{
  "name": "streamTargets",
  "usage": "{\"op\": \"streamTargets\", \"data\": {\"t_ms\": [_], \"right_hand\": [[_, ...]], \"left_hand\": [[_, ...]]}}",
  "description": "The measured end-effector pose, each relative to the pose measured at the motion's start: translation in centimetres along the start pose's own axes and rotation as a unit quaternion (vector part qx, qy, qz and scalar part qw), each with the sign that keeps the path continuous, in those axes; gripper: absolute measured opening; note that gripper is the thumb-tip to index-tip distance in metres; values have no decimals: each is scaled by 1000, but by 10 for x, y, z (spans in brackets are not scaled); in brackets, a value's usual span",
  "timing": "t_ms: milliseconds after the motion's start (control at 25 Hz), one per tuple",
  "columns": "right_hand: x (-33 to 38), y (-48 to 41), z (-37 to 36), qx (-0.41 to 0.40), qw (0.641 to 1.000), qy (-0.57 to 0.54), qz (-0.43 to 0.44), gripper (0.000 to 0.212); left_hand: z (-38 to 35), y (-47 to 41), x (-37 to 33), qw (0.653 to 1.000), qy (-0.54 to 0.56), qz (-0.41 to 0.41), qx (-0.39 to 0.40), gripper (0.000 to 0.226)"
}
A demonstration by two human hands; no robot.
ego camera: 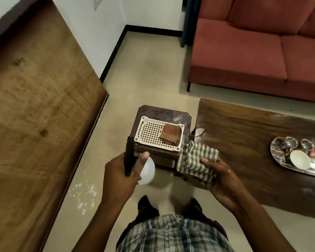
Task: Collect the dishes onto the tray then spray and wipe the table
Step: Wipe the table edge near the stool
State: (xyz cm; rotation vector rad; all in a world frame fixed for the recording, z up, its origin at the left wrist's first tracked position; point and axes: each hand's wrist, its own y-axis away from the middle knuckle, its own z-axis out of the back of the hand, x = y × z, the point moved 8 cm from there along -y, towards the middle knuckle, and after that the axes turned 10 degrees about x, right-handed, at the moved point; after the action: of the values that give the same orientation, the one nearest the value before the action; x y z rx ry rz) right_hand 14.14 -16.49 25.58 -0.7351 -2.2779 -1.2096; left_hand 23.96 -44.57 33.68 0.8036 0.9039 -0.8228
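Observation:
My left hand [122,171] grips a spray bottle [147,172] with a white round body and a black nozzle head, held above the floor in front of a small stool. My right hand [220,176] holds a green-and-white checked cloth [196,160] at the left end of the dark wooden coffee table [244,135]. At the table's right end, a metal tray [275,151] carries two steel cups [291,142], a white bowl [300,159] and small red items.
A small dark stool [153,110] holds a white perforated basket [147,132] with a folded red-brown cloth [171,136]. A red sofa [244,51] stands behind the table. A large wooden surface [35,106] fills the left side. Tiled floor lies between.

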Motion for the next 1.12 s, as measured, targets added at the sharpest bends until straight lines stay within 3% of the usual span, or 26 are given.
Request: {"op": "streamTargets", "data": {"t_ms": [160, 400, 600, 800, 1120], "right_hand": [[0, -27, -38, -20, 999, -7, 34, 43], [3, -99, -39, -46, 998, 15, 31, 35], [-4, -188, -21, -56, 998, 41, -10, 32], [-31, -286, 11, -112, 984, 83, -108, 29], [-80, -381, 60, -169, 960, 166, -150, 45]], "left_hand": [[23, -49, 1, 998, -37, -32, 50, 8], [14, -134, 24, 994, -54, -30, 88, 7], [-23, -206, 75, 993, -39, 24, 105, 14], [-68, -272, 133, 989, -44, 37, 139, 11], [-115, -322, 206, 983, -73, 41, 165, 14]]}}
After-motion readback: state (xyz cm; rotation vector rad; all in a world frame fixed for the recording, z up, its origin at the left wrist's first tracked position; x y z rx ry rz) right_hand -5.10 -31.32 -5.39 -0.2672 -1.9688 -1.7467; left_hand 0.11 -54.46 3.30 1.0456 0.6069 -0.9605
